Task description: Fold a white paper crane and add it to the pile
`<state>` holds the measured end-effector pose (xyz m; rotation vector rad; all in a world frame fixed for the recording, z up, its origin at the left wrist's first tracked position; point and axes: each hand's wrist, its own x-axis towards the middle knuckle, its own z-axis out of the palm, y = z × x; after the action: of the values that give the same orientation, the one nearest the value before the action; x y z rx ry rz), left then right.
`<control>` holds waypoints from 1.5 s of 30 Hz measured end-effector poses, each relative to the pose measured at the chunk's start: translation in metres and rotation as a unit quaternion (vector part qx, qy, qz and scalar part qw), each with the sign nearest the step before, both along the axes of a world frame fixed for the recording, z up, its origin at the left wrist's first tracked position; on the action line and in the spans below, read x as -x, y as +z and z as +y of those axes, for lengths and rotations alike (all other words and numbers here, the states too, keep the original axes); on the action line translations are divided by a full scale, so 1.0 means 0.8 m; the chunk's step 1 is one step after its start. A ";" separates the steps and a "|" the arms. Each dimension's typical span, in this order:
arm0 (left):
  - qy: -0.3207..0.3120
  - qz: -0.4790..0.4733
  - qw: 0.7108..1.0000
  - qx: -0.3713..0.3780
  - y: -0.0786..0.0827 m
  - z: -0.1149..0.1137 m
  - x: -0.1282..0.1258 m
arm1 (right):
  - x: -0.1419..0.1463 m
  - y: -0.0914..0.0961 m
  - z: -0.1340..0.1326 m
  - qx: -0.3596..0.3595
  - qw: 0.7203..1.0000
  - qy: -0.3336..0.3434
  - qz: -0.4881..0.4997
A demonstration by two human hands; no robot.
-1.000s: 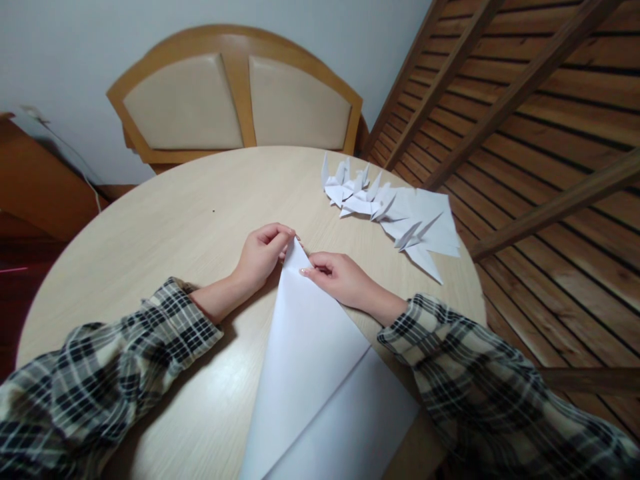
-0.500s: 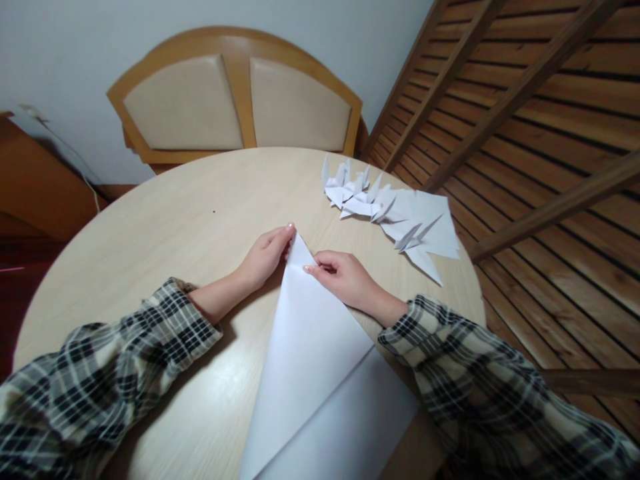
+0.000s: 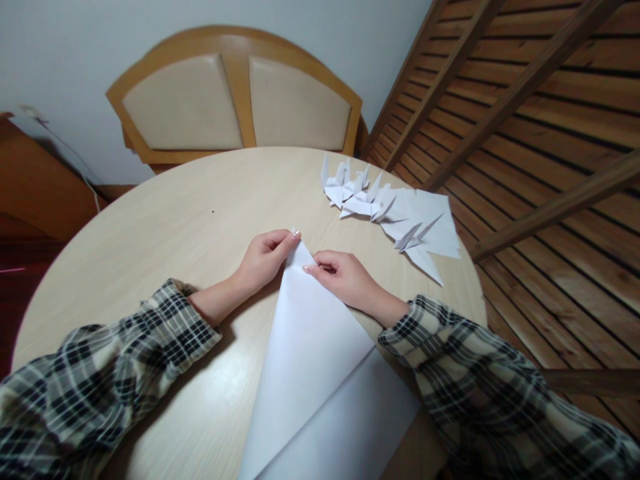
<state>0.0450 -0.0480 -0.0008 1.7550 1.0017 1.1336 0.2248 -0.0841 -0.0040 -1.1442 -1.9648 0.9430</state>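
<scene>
A large white sheet of paper (image 3: 310, 360) lies folded over on the round wooden table (image 3: 165, 220), with its pointed corner facing away from me. My left hand (image 3: 263, 259) pinches that far tip from the left, fingertips curled over it. My right hand (image 3: 343, 277) rests on the paper's right edge just below the tip, fingers bent and pressing the fold down. Both arms wear plaid sleeves.
Several folded white paper cranes (image 3: 360, 193) and flat white sheets (image 3: 430, 223) lie at the table's far right. A wooden chair with beige pads (image 3: 235, 100) stands behind the table. Slatted wooden stairs (image 3: 540, 133) rise at the right.
My left hand's fingers have shifted slightly around the paper's tip, curling over it. My right hand has stayed on the fold.
</scene>
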 end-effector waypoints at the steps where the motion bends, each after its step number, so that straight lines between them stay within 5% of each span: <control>1: 0.001 0.002 1.000 0.001 0.000 0.000 0.000 | 0.000 0.000 0.000 0.002 1.000 0.001 0.001; 45: -0.030 0.004 0.998 0.060 0.000 -0.004 -0.001 | 0.001 0.003 -0.001 0.010 0.999 -0.032 0.021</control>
<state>0.0460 -0.0515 -0.0006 1.6826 0.9945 1.0094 0.2241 -0.0847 -0.0013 -1.1830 -1.8785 0.9474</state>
